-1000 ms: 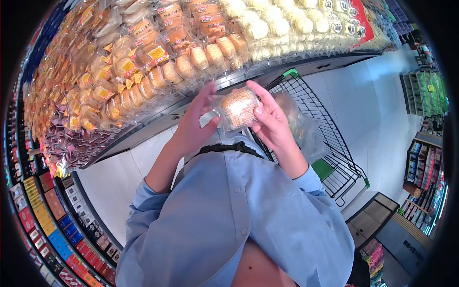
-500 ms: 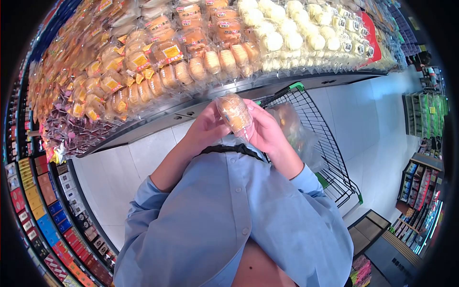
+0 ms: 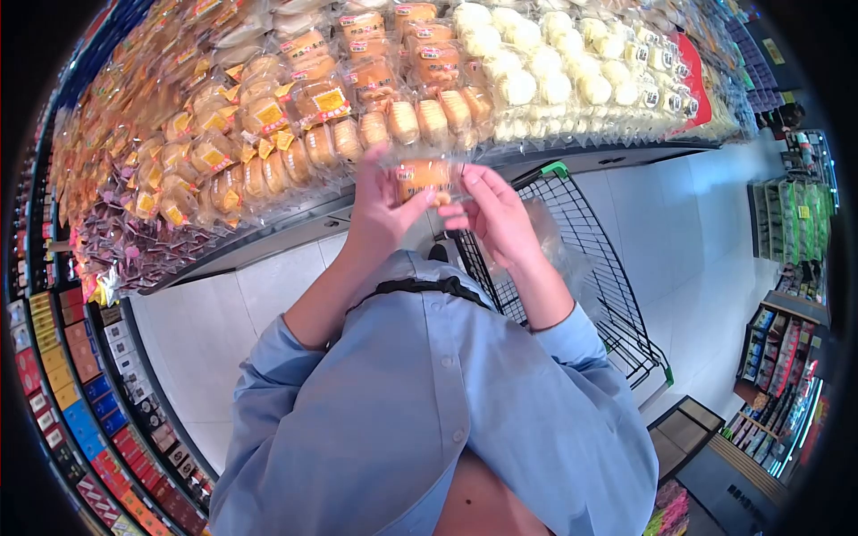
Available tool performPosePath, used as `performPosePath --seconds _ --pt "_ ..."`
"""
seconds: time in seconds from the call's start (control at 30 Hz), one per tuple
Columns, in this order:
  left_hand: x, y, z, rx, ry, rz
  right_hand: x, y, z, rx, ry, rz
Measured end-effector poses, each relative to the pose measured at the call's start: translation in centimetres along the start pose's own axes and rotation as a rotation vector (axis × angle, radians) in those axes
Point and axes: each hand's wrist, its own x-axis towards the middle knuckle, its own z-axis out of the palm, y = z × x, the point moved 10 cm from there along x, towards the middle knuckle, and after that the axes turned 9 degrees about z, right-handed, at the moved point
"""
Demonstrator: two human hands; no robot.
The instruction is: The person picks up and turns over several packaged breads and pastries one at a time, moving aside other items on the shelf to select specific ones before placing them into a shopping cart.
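A clear-wrapped bread with a red and white label (image 3: 424, 177) is held up between my hands, just in front of the bread display. My left hand (image 3: 380, 201) grips its left side, with the thumb across the lower front. At its right edge, my right hand (image 3: 490, 207) pinches the wrapper between thumb and fingers, the other fingers slightly spread. Behind it lie rows of packaged brown breads (image 3: 418, 121) and pale round buns (image 3: 536, 76).
A black wire shopping cart (image 3: 599, 246) with green corners and a clear plastic bag (image 3: 547, 234) stands right of my body. Boxed goods fill shelves (image 3: 107, 393) at the left. More shelves (image 3: 791, 357) stand at the far right.
My hands have moved up toward the display with the bread. Its labelled face now shows, turned sideways. My right hand has shifted to the wrapper's edge.
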Motion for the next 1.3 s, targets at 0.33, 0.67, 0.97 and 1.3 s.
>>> performPosePath --seconds 0.33,0.67,0.97,1.3 --pt "11.3 -0.2 2.3 0.374 0.033 0.019 6.0 -8.0 -2.7 -0.642 0.396 -0.334" --pt "13.0 0.9 2.2 0.971 -0.017 0.076 8.1 -8.9 -3.4 -0.804 0.409 -0.469" --pt "13.8 -0.6 1.5 0.804 0.010 0.125 7.2 -9.0 -1.7 -0.481 0.234 -0.425" --pt "14.4 -0.4 2.1 0.802 -0.071 0.156 6.6 -9.1 -2.2 -0.549 0.294 -0.422"
